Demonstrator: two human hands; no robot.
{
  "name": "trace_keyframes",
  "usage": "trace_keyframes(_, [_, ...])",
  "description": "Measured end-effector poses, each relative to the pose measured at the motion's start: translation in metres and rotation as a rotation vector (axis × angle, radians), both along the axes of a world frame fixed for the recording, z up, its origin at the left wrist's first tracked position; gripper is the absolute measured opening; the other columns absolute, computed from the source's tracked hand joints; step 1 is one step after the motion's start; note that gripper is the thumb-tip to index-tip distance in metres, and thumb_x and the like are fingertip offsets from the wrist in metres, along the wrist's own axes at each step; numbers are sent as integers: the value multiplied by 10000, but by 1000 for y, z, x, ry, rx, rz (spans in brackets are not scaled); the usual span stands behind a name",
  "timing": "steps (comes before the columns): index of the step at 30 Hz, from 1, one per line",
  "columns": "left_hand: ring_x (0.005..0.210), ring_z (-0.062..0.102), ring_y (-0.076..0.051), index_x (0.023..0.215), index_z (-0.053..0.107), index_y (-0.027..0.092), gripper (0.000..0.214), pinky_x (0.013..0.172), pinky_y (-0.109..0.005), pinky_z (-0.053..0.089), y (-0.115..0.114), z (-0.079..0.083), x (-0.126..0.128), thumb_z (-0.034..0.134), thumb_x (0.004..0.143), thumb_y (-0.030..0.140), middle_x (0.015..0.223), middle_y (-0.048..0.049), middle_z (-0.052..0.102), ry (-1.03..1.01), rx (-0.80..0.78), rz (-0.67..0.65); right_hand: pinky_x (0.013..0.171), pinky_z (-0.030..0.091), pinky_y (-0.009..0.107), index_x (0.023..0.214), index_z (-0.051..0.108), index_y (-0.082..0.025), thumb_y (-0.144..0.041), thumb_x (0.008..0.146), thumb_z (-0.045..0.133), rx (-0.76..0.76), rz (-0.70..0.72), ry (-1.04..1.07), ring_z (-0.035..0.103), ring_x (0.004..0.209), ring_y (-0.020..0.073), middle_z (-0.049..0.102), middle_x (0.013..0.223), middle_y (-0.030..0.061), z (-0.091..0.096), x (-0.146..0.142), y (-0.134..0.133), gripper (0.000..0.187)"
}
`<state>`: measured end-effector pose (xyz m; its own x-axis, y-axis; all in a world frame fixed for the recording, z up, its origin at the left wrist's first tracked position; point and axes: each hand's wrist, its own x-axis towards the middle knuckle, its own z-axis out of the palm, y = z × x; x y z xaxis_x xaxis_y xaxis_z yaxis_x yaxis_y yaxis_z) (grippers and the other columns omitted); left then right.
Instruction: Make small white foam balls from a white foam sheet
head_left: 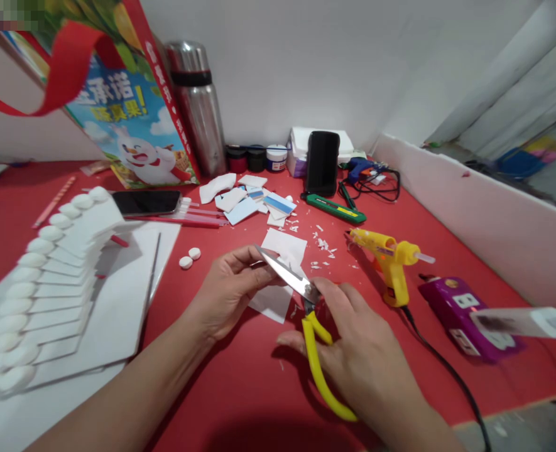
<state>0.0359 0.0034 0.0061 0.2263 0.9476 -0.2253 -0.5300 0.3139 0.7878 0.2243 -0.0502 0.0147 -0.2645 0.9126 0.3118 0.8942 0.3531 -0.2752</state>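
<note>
My right hand [357, 342] grips a pair of scissors [289, 276] with yellow handles, the blades pointing up and left. My left hand [233, 285] is pinched closed by the blade tips; what sits between its fingers is hidden. Under the blades lie white paper sheets [284, 247] on the red tabletop [202, 389]. Two small white discs [186, 262] rest left of my left hand. Farther left, a curved model of white steps [61, 289], edged with a row of white discs, stands on a white board [131, 301].
A yellow glue gun [384, 251] and a purple box [466, 317] lie right. Behind are a green utility knife [337, 208], an upright phone [322, 163], card scraps [242, 210], paint jars [276, 158], a steel flask [200, 113] and a bag [141, 125]. Another phone [146, 203] lies flat.
</note>
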Motion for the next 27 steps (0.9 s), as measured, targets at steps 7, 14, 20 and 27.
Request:
trace_keyframes(7, [753,734,-155,829,722,126,151,768,-253,572,0,-3,0,835,731,120,813,-52,769,-16,-11,-9,641,586,382,1242,592,-103,-683,844,608,7,8,48,719,767,288,716,947,170,-10,5,-5,704])
trace_keyframes(14, [751,734,-140,916,734,126,184,759,-231,596,3,0,-3,824,755,131,855,-61,759,-90,-64,-76,489,485,241,1057,623,-219,-569,921,580,-271,-169,303,597,509,149,648,666,-14,14,19,4,377])
trace_keyframes(20, [777,727,-126,895,758,122,195,769,-194,595,5,2,-5,816,719,60,855,-51,742,-179,-146,-64,482,454,247,1089,596,-219,-585,905,588,-253,-234,266,568,487,145,615,658,-25,16,31,12,409])
trace_keyframes(27, [721,667,-78,992,763,82,235,727,-151,566,6,0,-7,799,760,86,884,-68,718,-213,-154,-100,612,548,310,1153,569,-224,-556,856,650,-248,-105,242,657,699,199,686,918,56,22,24,9,452])
